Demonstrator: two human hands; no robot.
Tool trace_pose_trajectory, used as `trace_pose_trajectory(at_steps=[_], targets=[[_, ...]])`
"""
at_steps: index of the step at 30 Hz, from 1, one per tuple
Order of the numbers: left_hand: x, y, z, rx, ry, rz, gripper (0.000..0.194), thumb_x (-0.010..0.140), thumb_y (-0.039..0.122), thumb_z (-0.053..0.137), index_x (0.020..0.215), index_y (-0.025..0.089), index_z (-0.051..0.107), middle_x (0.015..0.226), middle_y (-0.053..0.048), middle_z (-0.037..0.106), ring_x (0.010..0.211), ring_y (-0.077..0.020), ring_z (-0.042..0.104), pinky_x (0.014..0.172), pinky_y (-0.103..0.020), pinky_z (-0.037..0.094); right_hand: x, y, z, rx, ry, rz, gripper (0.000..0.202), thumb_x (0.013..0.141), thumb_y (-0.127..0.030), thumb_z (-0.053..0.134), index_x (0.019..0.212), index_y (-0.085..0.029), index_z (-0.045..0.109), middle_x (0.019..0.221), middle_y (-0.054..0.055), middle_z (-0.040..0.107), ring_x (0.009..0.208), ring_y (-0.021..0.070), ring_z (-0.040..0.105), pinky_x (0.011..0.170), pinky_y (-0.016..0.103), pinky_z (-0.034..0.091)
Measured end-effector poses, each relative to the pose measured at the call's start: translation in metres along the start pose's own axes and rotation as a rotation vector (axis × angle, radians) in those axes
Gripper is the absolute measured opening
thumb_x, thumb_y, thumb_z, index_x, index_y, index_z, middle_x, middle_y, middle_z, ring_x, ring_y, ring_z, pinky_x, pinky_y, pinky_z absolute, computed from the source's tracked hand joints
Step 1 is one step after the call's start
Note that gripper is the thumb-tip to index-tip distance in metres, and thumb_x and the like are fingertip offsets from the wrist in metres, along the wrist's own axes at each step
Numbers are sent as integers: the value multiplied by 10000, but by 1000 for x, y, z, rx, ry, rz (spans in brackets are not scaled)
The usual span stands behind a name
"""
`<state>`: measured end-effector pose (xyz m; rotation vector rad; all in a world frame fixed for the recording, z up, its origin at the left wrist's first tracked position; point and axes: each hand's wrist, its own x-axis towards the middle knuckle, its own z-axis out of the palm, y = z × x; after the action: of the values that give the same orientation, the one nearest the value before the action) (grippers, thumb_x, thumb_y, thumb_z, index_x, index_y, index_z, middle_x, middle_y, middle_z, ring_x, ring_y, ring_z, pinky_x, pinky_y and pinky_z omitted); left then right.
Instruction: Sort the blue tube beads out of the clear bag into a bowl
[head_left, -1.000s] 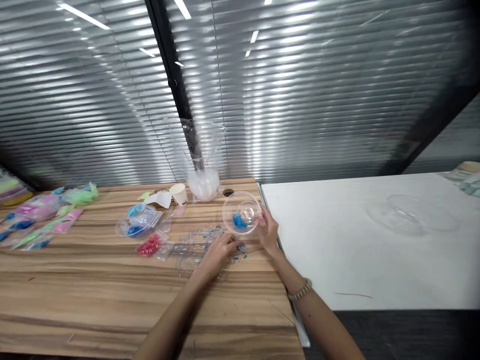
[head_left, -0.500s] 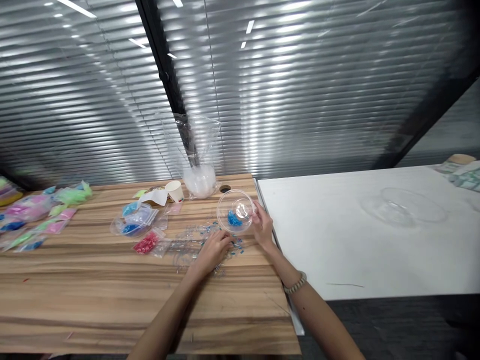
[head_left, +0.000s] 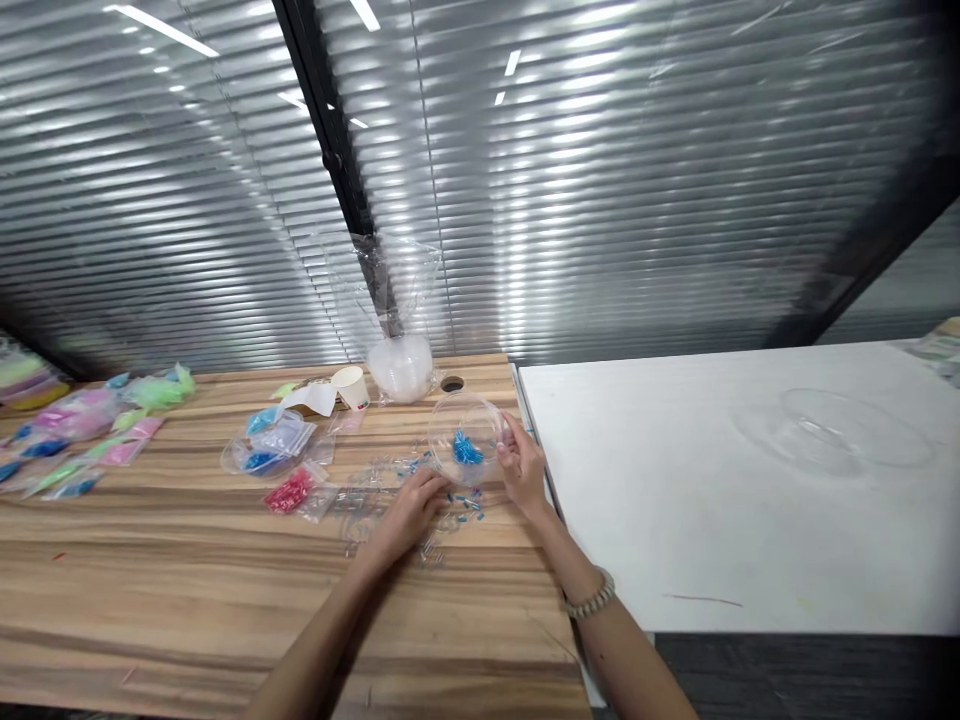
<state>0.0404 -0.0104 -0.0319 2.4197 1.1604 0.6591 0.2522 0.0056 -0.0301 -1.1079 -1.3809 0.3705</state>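
Note:
My right hand [head_left: 523, 467] grips the right rim of a round clear plastic bowl [head_left: 442, 430] raised over the wooden table. Inside the bowl lies a small heap of blue pieces [head_left: 467, 449]. Close by its lower left side is my left hand [head_left: 415, 510], fingers bent and drawn together; their tips are too small to show what they hold, if anything. Around and under that hand, loose clear pieces [head_left: 367, 510] and small blue bits [head_left: 469, 505] are scattered on the wood.
Left of the hands lie a bag of red pieces [head_left: 289, 492] and a clear dish with bags [head_left: 236, 460]. Behind stand a paper cup [head_left: 350, 387] and an open clear bag with white contents [head_left: 401, 368]. Colourful bags [head_left: 82, 415] lie far left; a clear lid-like disc [head_left: 855, 428] rests on the white table.
The bowl has tipped and come slightly lower, still in my right hand. My left hand has drawn back a little to the left. The camera view has shifted slightly.

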Motion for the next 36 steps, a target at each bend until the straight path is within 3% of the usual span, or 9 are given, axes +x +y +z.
trace_pose_trajectory(at_steps=[3, 7, 11, 14, 17, 20, 23, 29, 36], targets=[[0, -3, 3, 8, 16, -5, 224, 853, 119, 483, 1015, 172, 628, 982, -82, 601, 928, -189, 536, 862, -326, 439, 0, -1, -1, 45, 32, 45, 558, 885, -534, 358, 1239, -139, 533, 844, 68, 621, 699, 183, 584, 646, 288, 470], [-1, -2, 5, 37, 31, 37, 190, 855, 133, 500, 958, 175, 654, 964, -78, 610, 929, -194, 544, 869, -333, 437, -2, 0, 2, 64, -23, 41, 570, 878, -545, 370, 1239, -136, 535, 830, 60, 625, 708, 185, 590, 659, 290, 469], [-3, 0, -11, 25, 28, 53, 199, 850, 138, 508, 971, 189, 657, 1001, -80, 613, 954, -199, 547, 866, -321, 435, -5, 3, 3, 77, -19, 78, 579, 874, -551, 373, 1236, -132, 543, 802, 59, 631, 702, 188, 594, 670, 296, 472], [-4, -7, -31, 39, 84, -35, 198, 865, 169, 484, 971, 175, 651, 964, -81, 618, 914, -195, 553, 830, -308, 436, -4, 2, 4, 99, 48, 148, 585, 874, -554, 368, 1204, -115, 569, 765, 63, 635, 716, 201, 604, 688, 305, 473], [-6, -22, -44, 90, 142, -157, 206, 871, 204, 453, 853, 150, 651, 876, -83, 614, 853, -197, 555, 787, -303, 436, -3, 3, 5, 121, 88, 196, 603, 864, -571, 369, 1177, -106, 592, 840, 88, 658, 830, 226, 614, 743, 315, 469], [-9, -36, -47, 121, 146, -215, 225, 866, 211, 439, 779, 146, 636, 836, -85, 609, 828, -202, 547, 761, -300, 429, -4, 9, 5, 123, 104, 235, 607, 859, -577, 374, 1170, -105, 598, 911, 100, 669, 850, 230, 612, 770, 324, 460], [-11, -36, -47, 81, 152, -200, 221, 869, 217, 444, 796, 148, 640, 838, -80, 614, 833, -196, 546, 757, -291, 418, -6, 17, 6, 128, 123, 281, 612, 860, -582, 366, 1121, -90, 619, 787, 86, 670, 714, 213, 607, 700, 320, 459], [-9, -21, -48, -45, 12, -165, 98, 815, 197, 576, 822, 160, 666, 836, -55, 636, 831, -177, 560, 765, -266, 415, -7, 20, 6, 144, 142, 245, 535, 865, -556, 370, 987, -119, 654, 805, 82, 666, 763, 212, 604, 712, 322, 456], [-11, -33, -39, -86, -61, -185, 65, 714, 127, 678, 772, 152, 666, 788, -25, 629, 736, -140, 558, 678, -220, 404, -4, 17, 5, 120, 116, 244, 518, 871, -538, 351, 941, -126, 657, 792, 78, 659, 802, 221, 603, 718, 324, 458]])
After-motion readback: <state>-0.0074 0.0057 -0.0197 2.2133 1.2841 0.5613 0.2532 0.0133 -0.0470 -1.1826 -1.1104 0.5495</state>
